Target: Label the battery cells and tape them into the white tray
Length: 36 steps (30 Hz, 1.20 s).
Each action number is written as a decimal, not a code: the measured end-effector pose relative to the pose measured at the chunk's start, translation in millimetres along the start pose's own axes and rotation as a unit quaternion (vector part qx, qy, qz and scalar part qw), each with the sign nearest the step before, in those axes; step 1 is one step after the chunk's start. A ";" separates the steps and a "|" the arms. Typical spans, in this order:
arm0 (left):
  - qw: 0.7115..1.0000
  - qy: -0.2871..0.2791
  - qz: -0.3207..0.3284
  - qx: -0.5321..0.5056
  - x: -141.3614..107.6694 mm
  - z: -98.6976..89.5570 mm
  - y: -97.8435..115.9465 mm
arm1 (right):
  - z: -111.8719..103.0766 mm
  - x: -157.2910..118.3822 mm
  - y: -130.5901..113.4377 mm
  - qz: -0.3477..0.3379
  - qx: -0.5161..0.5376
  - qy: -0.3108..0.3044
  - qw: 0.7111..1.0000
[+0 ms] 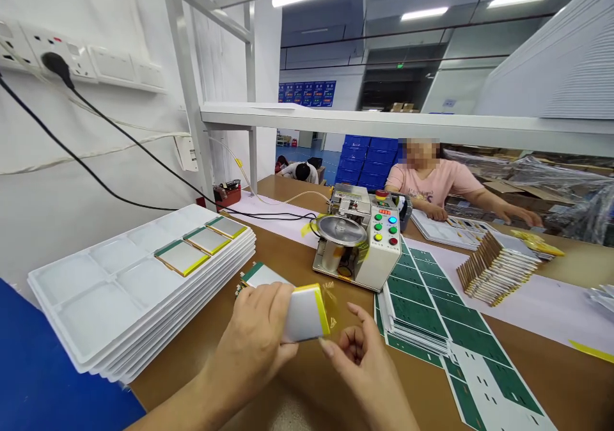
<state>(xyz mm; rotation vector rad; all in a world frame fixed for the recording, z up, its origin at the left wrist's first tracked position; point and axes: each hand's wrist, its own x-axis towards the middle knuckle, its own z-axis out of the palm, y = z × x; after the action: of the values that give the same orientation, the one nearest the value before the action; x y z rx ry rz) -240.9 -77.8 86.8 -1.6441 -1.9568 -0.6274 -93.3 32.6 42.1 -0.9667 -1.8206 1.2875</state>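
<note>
My left hand is wrapped round a silver battery cell with yellow tape along its right edge. A loose flap of clear amber tape sticks out past that edge. Beside the flap, my right hand has its fingers curled and apart, thumb near the cell's lower right corner, with nothing seen between them. Another green-ended cell lies behind my left hand. Several cells rest on the top white tray of the stack at the left.
A tape dispenser machine stands ahead, its cable crossing to the left. Green and white sheets lie to the right, with a row of cells beyond. Across the table a person reaches sideways. A shelf bar spans above.
</note>
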 end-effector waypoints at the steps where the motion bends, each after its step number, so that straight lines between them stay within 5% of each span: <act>1: 1.000 0.020 -0.014 -0.002 0.5 0.1 -2.0 | -2.4 -3.6 5.5 -0.002 -0.003 0.005 1.000; 4: 0.998 0.056 -0.035 -0.002 1.1 0.1 -4.9 | -6.6 -18.2 5.8 -0.068 0.021 0.077 0.995; 7: 0.998 0.047 -0.024 -0.015 -1.6 2.3 -0.9 | -0.6 -29.2 -15.8 -0.281 0.012 0.132 0.951; 10: 0.998 0.048 0.008 -0.049 -7.6 5.1 5.0 | 9.2 -25.9 -38.5 -0.476 -0.076 0.026 0.876; 12: 0.996 0.063 0.029 -0.063 -12.0 5.7 6.3 | 11.6 -19.4 -46.8 -0.513 -0.109 -0.048 0.850; 14: 0.994 0.080 0.040 -0.067 -15.4 5.6 4.8 | 9.5 -15.0 -50.8 -0.466 -0.063 -0.108 0.876; 17: 0.993 0.083 0.027 -0.084 -17.7 6.0 1.2 | 3.2 -14.0 -55.8 -0.292 0.202 -0.206 0.912; 20: 0.989 0.080 0.004 -0.124 -18.1 9.0 1.1 | 2.0 -13.3 -61.4 -0.148 0.485 -0.231 0.830; 22: 0.984 0.079 -0.005 -0.160 -18.4 12.1 4.1 | 5.8 -11.5 -62.8 -0.080 0.576 -0.226 0.781; 25: 0.975 0.063 -0.010 -0.215 -19.5 15.4 10.4 | 15.5 -8.1 -61.3 0.023 0.625 -0.236 0.744; 28: 0.974 0.056 0.025 -0.219 -20.1 12.1 8.8 | 21.1 -4.5 -60.2 0.088 0.628 -0.236 0.737; 32: 0.993 0.009 0.071 -0.094 -15.0 -14.9 -26.3 | 4.6 10.1 -44.0 0.129 0.578 -0.173 0.787; 36: 0.986 -0.159 -0.025 0.043 -11.6 -65.9 -98.4 | -29.4 48.1 22.3 0.213 0.488 -0.063 0.844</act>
<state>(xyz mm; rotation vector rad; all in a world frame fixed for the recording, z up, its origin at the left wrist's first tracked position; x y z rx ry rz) -330.7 -144.5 127.1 -1.7310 -2.2196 -0.3071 -87.1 92.4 34.2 -0.6889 -0.7679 2.2518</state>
